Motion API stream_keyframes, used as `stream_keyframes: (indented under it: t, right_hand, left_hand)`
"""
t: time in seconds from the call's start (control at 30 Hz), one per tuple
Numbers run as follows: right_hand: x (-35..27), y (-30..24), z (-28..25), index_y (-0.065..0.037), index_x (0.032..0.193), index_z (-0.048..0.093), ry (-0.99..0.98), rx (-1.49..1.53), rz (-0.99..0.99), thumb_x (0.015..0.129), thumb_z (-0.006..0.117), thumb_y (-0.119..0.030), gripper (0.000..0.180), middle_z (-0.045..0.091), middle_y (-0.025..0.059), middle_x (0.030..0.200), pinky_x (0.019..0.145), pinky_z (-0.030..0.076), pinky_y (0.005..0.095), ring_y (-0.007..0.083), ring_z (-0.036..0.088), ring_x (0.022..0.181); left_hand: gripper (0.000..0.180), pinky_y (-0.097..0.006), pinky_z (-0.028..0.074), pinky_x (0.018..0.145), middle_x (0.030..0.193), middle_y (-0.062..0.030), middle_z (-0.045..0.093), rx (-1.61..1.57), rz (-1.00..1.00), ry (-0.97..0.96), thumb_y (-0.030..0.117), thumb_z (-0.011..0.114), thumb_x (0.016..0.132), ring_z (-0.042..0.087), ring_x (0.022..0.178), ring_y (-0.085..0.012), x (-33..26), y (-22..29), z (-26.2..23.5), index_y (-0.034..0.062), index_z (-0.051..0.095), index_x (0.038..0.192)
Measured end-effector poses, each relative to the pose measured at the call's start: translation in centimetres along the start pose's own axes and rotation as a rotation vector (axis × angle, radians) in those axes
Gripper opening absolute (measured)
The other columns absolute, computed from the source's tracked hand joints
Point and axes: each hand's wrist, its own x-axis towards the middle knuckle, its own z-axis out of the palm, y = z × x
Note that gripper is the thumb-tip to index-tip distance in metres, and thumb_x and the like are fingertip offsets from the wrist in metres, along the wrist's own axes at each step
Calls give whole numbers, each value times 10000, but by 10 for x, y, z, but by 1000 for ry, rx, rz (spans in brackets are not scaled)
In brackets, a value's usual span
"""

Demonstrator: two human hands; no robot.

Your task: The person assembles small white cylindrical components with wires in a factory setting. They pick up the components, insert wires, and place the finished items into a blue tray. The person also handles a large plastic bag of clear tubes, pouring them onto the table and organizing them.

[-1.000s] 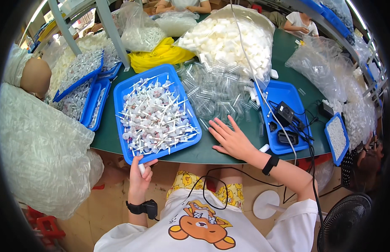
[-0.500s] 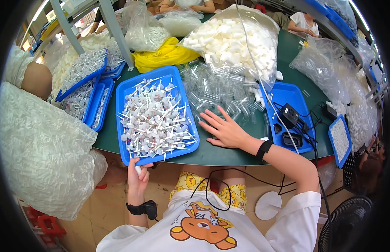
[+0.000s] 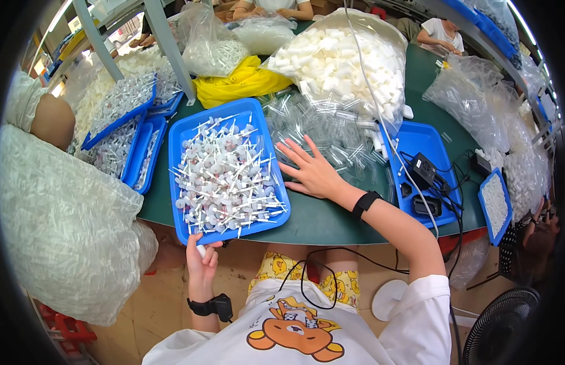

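My left hand [image 3: 201, 267] is at the front edge of a blue tray [image 3: 260, 227], its fingers curled around a small white cylinder [image 3: 201, 250] and a fingertip against the tray's rim. Heaped in that tray are many thin white sticks with translucent round parts [image 3: 224, 176]. My right hand [image 3: 316, 174] lies palm down with fingers spread, between the tray's right side and a pile of clear plastic tubes [image 3: 349, 137]. Its fingertips reach the near left edge of the pile. Nothing shows in its grasp.
Behind the tubes stands a big clear bag of white cylinders [image 3: 337, 58], beside a yellow bag [image 3: 243, 84]. At right, a blue tray [image 3: 423, 137] holds black adapters and cables. A large white sack [image 3: 63, 225] fills the left. Other people sit across the table.
My right hand has slid left and slightly away from me, closer to the blue tray. The left hand stays at the tray's front edge with the white cylinder.
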Motion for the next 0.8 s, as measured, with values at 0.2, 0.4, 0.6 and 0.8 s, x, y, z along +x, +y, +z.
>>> stream_keyframes:
  t: [0.2, 0.4, 0.6, 0.8]
  right_hand:
    - [12, 10, 10, -155, 1234, 471, 53, -14, -2, 870, 506, -439, 463, 304, 109, 1437, 1093, 137, 531, 267, 245, 1350]
    - [21, 25, 17, -172, 1289, 441, 61, -41, -14, 881, 497, -430, 486, 302, 105, 1440, 1099, 134, 514, 268, 247, 1350]
    - [31, 39, 25, -184, 1304, 439, 84, -53, -7, 895, 479, -415, 471, 305, 100, 1438, 1102, 140, 500, 264, 250, 1348]
    - [38, 52, 31, -181, 1279, 457, 122, -47, -36, 900, 474, -403, 439, 312, 94, 1435, 1097, 161, 496, 250, 258, 1346]
  left_hand:
    - [297, -196, 271, 277, 664, -206, 639, 10, 3, 30, 287, 519, 823, 291, 276, -69, 4, 0, -5, -8, 551, 818]
    - [275, -195, 271, 279, 652, -201, 635, 9, 58, 55, 278, 528, 819, 294, 277, -67, -3, 4, 5, 4, 552, 816]
    - [267, -195, 267, 273, 643, -196, 632, -14, 99, 69, 270, 527, 821, 295, 274, -71, -5, 6, -3, 5, 553, 813]
    - [266, -196, 261, 267, 638, -190, 631, -7, 93, 61, 266, 524, 825, 293, 271, -72, -7, 4, -2, 2, 553, 815]
